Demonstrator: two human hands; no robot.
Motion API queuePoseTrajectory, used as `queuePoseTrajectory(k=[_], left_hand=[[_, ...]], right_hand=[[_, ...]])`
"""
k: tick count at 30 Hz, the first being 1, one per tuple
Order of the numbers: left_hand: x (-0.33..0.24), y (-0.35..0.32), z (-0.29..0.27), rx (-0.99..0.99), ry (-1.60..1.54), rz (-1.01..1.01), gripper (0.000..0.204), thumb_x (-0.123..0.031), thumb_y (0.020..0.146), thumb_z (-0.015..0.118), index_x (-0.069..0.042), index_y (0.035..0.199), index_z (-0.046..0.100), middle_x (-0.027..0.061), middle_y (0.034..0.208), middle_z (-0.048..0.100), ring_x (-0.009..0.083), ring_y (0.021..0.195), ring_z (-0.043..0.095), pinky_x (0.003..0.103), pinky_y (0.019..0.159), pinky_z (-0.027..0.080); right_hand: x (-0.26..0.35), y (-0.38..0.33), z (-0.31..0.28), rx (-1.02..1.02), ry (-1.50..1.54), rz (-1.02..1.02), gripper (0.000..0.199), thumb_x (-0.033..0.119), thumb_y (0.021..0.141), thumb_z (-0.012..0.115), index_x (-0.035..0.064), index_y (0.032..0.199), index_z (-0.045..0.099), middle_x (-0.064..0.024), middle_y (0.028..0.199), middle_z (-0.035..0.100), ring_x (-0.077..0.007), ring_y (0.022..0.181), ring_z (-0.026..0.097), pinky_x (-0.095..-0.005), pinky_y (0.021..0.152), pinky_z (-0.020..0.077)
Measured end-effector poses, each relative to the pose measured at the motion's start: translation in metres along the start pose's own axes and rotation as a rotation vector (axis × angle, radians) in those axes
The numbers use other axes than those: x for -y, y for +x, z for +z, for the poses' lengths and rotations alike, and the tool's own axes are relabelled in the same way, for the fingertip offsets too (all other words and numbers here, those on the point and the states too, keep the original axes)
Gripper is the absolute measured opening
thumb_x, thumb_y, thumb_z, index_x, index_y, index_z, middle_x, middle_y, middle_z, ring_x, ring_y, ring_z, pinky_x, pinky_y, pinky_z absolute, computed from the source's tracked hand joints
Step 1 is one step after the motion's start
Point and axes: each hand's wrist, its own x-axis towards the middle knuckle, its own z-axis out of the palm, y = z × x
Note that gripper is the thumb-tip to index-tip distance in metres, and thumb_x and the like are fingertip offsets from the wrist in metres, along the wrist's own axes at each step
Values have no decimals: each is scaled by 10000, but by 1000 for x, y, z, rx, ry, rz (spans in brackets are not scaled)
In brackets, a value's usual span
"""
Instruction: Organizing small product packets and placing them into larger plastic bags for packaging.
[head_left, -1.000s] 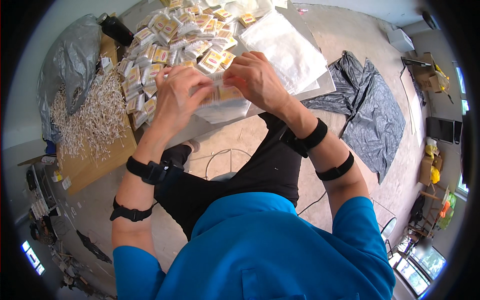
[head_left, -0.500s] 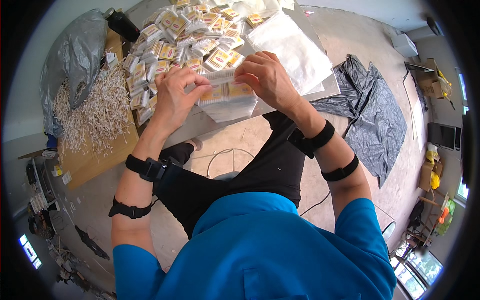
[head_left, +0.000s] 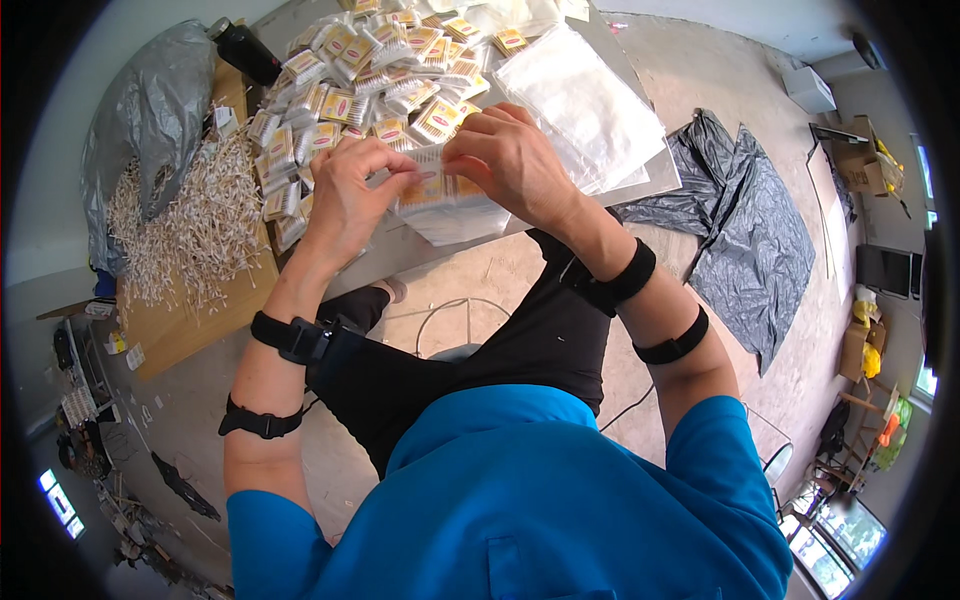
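Over the near edge of the table, a clear plastic bag point(head_left: 455, 226) with small yellow-labelled cotton swab packets point(head_left: 428, 188) inside is held between my hands. Its open end faces away from me and its lower part hangs toward my lap. My left hand point(head_left: 352, 185) pinches the bag's left side between thumb and fingers. On the other side, my right hand point(head_left: 512, 165) has its fingers curled over the right part of the bag, covering some packets. More cotton swab packets point(head_left: 375, 75) lie heaped just beyond both hands.
A stack of flat clear bags point(head_left: 585, 110) lies on the grey table point(head_left: 655, 170) at right. Loose cotton swabs point(head_left: 190, 225) pile on a wooden board point(head_left: 190, 325) at left, beside a grey plastic sack point(head_left: 150, 110) and a black bottle point(head_left: 243, 50). Black sheeting point(head_left: 750, 240) covers floor at right.
My right hand has slid left along the bag, nearer my left hand, and now covers more of the right packets. My left hand stays almost in place.
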Motion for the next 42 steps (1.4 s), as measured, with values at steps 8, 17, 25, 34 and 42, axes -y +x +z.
queuePoseTrajectory(k=[8, 17, 25, 34, 42], left_hand=[[1, -1, 3, 2, -21, -7, 60, -83, 778, 730, -34, 806, 712, 41, 819, 678, 197, 806, 612, 332, 839, 427], [0, 1, 4, -27, 101, 56, 65, -108, 752, 744, -73, 792, 705, 11, 819, 668, 205, 852, 601, 359, 853, 413], [8, -13, -11, -55, 8, -56, 96, -144, 764, 761, -81, 821, 717, 15, 833, 669, 205, 877, 590, 377, 871, 381], [11, -12, -10, -51, -32, 2, 78, -87, 786, 734, -25, 801, 689, 53, 804, 660, 219, 802, 592, 341, 765, 441], [18, -12, -10, -54, -18, 53, 75, -99, 793, 724, -32, 806, 693, 54, 792, 651, 224, 803, 594, 343, 771, 437]], right_hand=[[-3, 0, 3, -6, 39, -4, 114, 202, 785, 702, 90, 805, 691, -46, 812, 637, -242, 860, 611, -377, 894, 400], [9, 5, 6, 33, -32, 4, 101, 179, 779, 710, 95, 820, 675, -42, 829, 627, -249, 851, 602, -372, 853, 416], [8, 6, 10, -7, 21, -10, 98, 165, 776, 734, 89, 809, 681, -39, 798, 632, -243, 812, 605, -366, 828, 433], [7, 7, 11, 22, 61, 48, 93, 205, 797, 699, 112, 796, 694, -36, 782, 623, -240, 842, 608, -376, 878, 400], [10, 13, 12, 47, 84, 42, 112, 210, 788, 711, 103, 813, 693, -39, 800, 628, -249, 835, 615, -384, 865, 403]])
